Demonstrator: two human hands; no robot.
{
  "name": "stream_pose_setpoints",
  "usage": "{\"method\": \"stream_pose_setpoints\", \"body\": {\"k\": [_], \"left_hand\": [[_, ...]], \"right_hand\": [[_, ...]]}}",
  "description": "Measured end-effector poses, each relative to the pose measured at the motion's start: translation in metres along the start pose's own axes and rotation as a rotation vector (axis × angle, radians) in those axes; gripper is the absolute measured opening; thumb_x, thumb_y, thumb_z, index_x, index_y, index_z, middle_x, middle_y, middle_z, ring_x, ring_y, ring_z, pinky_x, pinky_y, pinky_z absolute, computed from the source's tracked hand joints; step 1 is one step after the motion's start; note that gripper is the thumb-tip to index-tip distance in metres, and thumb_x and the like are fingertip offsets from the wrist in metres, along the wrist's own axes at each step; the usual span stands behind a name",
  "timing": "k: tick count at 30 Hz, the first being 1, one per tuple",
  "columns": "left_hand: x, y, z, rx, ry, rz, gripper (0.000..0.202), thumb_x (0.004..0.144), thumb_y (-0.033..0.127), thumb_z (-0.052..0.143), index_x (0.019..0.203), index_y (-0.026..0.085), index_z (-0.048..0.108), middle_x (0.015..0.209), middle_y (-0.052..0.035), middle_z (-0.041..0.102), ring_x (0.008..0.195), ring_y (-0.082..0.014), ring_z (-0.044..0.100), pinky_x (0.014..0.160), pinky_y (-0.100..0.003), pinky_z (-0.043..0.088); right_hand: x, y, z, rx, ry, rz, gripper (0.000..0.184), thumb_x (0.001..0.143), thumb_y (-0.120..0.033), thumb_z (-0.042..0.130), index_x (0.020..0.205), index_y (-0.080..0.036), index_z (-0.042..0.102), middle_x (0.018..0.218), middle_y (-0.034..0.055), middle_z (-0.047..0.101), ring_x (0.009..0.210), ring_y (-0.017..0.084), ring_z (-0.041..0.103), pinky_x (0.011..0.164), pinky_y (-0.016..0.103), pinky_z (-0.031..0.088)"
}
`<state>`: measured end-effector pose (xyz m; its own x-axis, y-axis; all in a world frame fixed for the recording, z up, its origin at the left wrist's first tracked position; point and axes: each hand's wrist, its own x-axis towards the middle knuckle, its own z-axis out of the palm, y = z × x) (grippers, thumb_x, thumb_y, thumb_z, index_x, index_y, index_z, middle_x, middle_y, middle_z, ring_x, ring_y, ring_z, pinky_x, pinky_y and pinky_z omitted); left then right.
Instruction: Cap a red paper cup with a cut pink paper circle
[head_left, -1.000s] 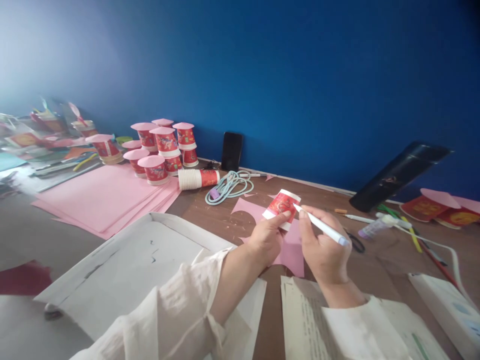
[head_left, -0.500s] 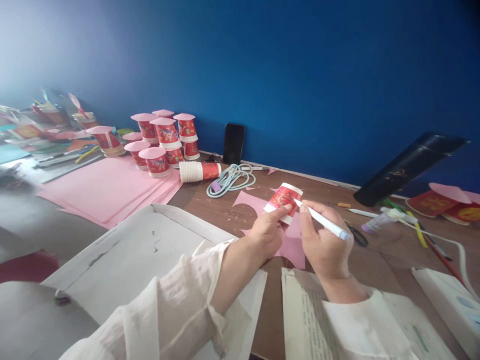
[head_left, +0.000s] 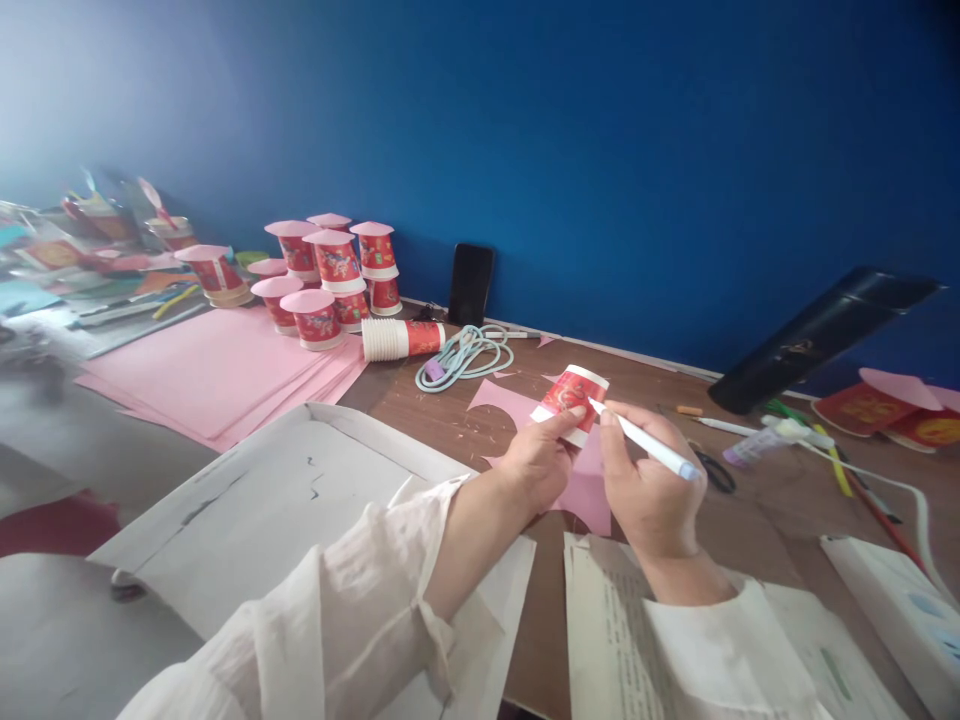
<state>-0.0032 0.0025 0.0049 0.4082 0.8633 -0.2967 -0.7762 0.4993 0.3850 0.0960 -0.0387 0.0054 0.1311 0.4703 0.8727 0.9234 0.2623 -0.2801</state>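
My left hand (head_left: 538, 462) is closed around a red printed paper cup (head_left: 576, 392) with white ends, its thumb across the near side. The cup is tilted above a cut pink paper scrap (head_left: 592, 495). In my right hand (head_left: 656, 490) a white marker pen (head_left: 649, 441) is gripped, its light-blue end towards me. The pen's tip is at the right side of the cup; whether it touches the surface I cannot tell. The fingers under the cup are hidden.
At the back left stand stacked red cups with pink paper discs (head_left: 336, 262). Nearby are pink sheets (head_left: 210, 370), nested cups (head_left: 401, 339), a coiled cable (head_left: 465, 358) and a phone (head_left: 471, 284). A black cylinder (head_left: 817, 335) leans right; printed papers (head_left: 600, 630) lie in front.
The view has shifted very slightly. My hands, the cup and the pen keep almost the same pose, with the pen's tip still by the cup.
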Motion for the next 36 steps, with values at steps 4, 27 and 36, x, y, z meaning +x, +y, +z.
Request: {"method": "stream_pose_setpoints", "body": {"k": [4,27,36], "left_hand": [[0.000,0.000,0.001,-0.002,-0.001,0.008,0.016,0.070,0.006,0.076,0.083,0.012,0.069,0.083,-0.0041,0.069,0.082,-0.0139,0.065,0.096,-0.028,0.045],[0.006,0.000,-0.004,-0.005,0.070,-0.059,0.024,0.065,0.013,0.080,0.087,0.017,0.071,0.101,-0.0078,0.074,0.109,-0.0231,0.065,0.096,-0.031,0.048],[0.004,-0.001,-0.006,0.000,-0.020,-0.057,0.017,0.069,0.013,0.077,0.085,0.015,0.070,0.102,-0.0107,0.073,0.110,-0.0257,0.063,0.101,-0.034,0.046]], "right_hand": [[0.000,-0.002,-0.001,-0.003,-0.015,0.038,0.015,0.091,-0.029,0.062,0.092,-0.018,0.072,0.088,0.0088,0.078,0.081,0.024,0.073,0.078,0.037,0.057],[0.005,0.011,-0.006,0.123,0.104,0.138,0.016,0.089,-0.027,0.062,0.097,-0.016,0.069,0.092,0.0119,0.074,0.084,0.024,0.070,0.078,0.041,0.056],[0.002,0.014,0.000,0.279,0.089,0.303,0.021,0.090,-0.034,0.062,0.100,-0.016,0.064,0.085,0.0064,0.067,0.073,0.020,0.069,0.069,0.037,0.056]]}}
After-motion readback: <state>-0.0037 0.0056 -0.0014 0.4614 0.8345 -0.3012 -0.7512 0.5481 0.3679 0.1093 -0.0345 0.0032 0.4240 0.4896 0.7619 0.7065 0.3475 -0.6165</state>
